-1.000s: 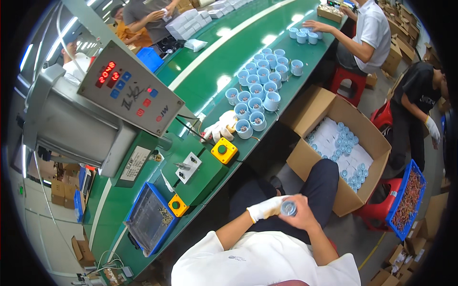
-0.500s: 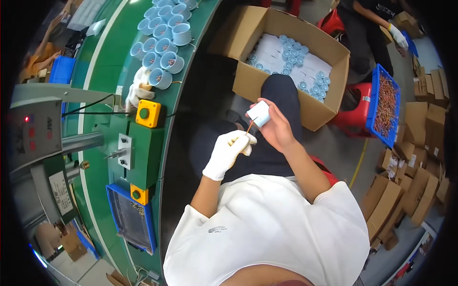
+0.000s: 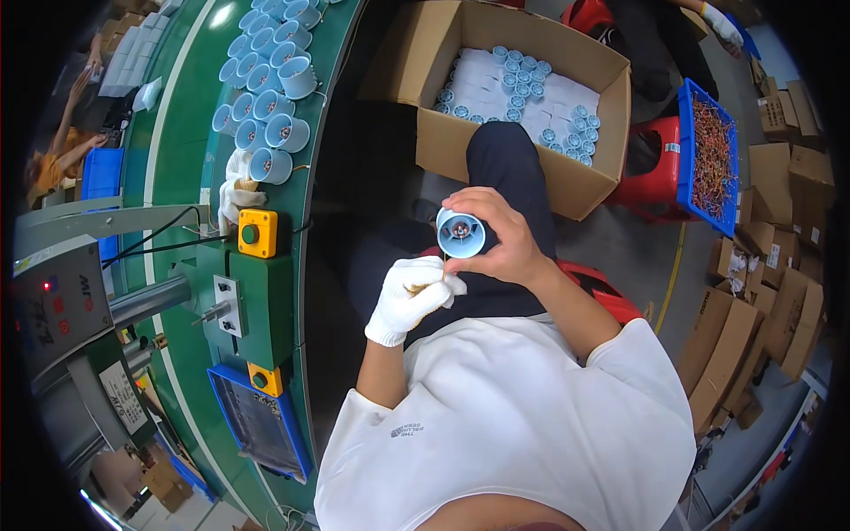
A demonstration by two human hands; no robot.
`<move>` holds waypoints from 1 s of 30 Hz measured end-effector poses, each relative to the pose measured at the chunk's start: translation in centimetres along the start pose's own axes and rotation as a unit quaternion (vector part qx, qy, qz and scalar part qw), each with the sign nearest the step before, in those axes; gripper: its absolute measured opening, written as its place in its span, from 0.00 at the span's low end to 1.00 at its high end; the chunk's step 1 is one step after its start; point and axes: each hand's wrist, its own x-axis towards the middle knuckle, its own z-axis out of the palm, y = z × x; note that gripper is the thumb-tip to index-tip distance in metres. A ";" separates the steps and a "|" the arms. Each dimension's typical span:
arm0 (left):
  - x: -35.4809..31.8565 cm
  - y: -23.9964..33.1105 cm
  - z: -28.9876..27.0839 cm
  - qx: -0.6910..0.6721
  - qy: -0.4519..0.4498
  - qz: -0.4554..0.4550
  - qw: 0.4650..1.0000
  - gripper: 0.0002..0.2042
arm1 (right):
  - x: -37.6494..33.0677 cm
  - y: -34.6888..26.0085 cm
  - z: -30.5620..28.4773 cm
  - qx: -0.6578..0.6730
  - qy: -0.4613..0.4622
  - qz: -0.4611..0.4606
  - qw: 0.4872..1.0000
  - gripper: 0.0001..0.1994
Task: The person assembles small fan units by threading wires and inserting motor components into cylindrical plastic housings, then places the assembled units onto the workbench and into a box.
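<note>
Gripped in the bare right hand [image 3: 496, 234] over the lap, open end up: one pale blue cup-shaped housing [image 3: 460, 233], gloved left hand [image 3: 409, 296] pinching something small just below, many like housings waiting on the green bench [image 3: 186, 133] and in the cardboard box [image 3: 522, 168].

We have one view only, a wide fisheye worn on the person's head and looking steeply down over the white shirt [image 3: 522, 425] to the lap. We take the green table [image 3: 190, 186] as our landmark: it curves up the left side, while the open cardboard box [image 3: 522, 168] sits to its right on the floor. The hands, right of the table, are close beneath the lens. Straight edges bend toward the dark rim.
</note>
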 end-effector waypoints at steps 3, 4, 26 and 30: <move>-0.1 0.1 -0.7 0.023 -0.033 0.035 0.999 0.11 | 0.1 -0.2 -0.2 -0.028 0.000 -0.010 1.000 0.36; -0.1 0.1 -0.7 0.024 -0.031 0.034 0.999 0.11 | 0.1 -0.3 -0.1 -0.047 0.001 -0.016 0.999 0.36; -0.1 1.6 -0.6 0.312 0.138 -0.041 0.939 0.09 | 0.2 -1.2 1.5 -0.125 -0.172 0.018 0.977 0.35; -0.9 -0.9 -1.6 0.289 0.081 -0.048 0.953 0.08 | 0.0 -1.3 2.3 -0.144 -0.218 0.024 0.965 0.34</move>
